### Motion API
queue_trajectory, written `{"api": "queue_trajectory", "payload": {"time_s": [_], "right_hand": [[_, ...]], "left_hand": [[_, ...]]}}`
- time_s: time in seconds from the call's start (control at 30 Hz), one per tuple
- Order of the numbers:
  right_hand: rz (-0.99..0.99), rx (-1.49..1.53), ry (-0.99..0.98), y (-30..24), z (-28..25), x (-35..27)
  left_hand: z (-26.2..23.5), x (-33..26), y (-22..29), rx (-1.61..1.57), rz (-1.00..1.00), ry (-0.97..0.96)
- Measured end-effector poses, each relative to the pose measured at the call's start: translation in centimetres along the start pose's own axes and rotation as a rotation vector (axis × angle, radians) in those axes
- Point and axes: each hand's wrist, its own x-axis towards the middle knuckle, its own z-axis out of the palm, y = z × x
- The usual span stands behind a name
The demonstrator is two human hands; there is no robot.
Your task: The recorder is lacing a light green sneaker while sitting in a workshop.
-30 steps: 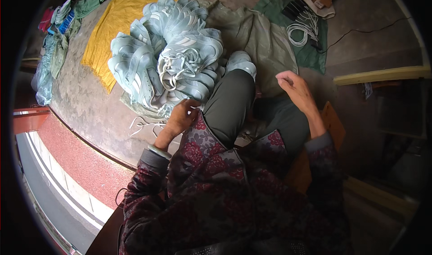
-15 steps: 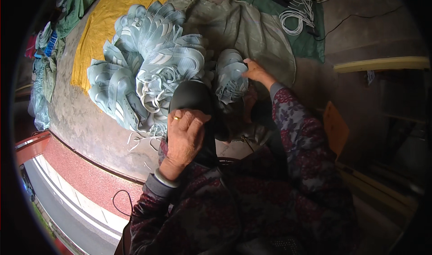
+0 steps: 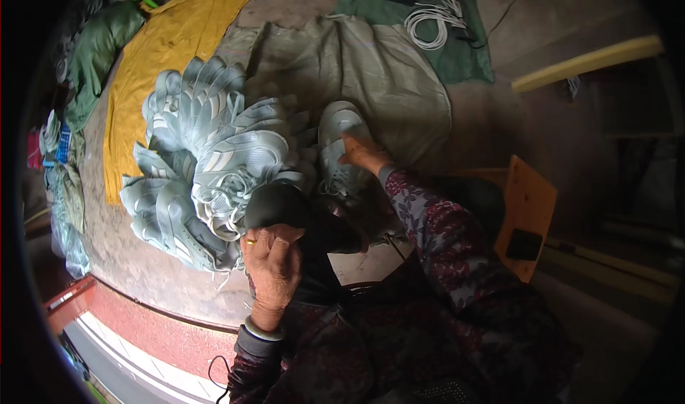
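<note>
A pale blue-grey sneaker (image 3: 341,119) with laces lies right of the big heap, its toe pointing away from me. My right hand (image 3: 362,153) reaches across it from the right, fingers closed on its upper. My left hand (image 3: 272,265) rests with curled fingers on my dark-covered knee (image 3: 285,206); it wears a ring and its palm side is hidden. Just beyond that knee, a large heap of matching sneakers (image 3: 250,146) is packed in overlapping rows, with loose white laces (image 3: 225,196) at its near side.
Under and behind the heap spread a yellow sheet (image 3: 153,83) and a grey-green sheet (image 3: 371,62). Coiled white cords (image 3: 427,29) lie on a green cloth (image 3: 478,54) at far right. An orange-brown wooden board (image 3: 524,204) stands right of my arm, bearing a dark flat object (image 3: 523,245).
The view has shifted, so the heap sits lower and further left. My right hand has moved from the sneaker's right edge across its upper. My left hand stays curled on the knee.
</note>
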Motion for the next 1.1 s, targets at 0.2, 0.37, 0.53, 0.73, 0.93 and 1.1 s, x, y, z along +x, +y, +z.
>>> {"api": "queue_trajectory", "payload": {"time_s": [0.2, 0.37, 0.53, 0.73, 0.93, 1.1], "right_hand": [[0.046, 0.108, -0.001, -0.7, -0.6, -1.3], [0.104, 0.275, 0.108, -1.5, -6.2, -1.3], [0.012, 0.898, 0.290, -0.8, -15.7, -4.6], [-0.179, 1.140, 0.196, -5.8, -25.9, -14.7], [-0.306, 1.132, 0.220, -11.7, -31.7, -26.9], [-0.392, 1.164, 0.258, -13.9, -32.2, -34.0]], "left_hand": [[0.0, 0.2, 0.1, -0.017, 0.004, 0.032], [-0.2, -0.2, -0.3, -0.032, 0.027, 0.089], [0.2, -0.4, 0.0, -0.052, 0.064, 0.114], [0.2, 0.6, 0.9, -0.247, -0.072, 0.037], [1.2, 3.6, 2.3, -0.970, -0.233, -0.074], [-2.8, 3.2, 6.9, -1.371, -0.438, -0.205]]}}
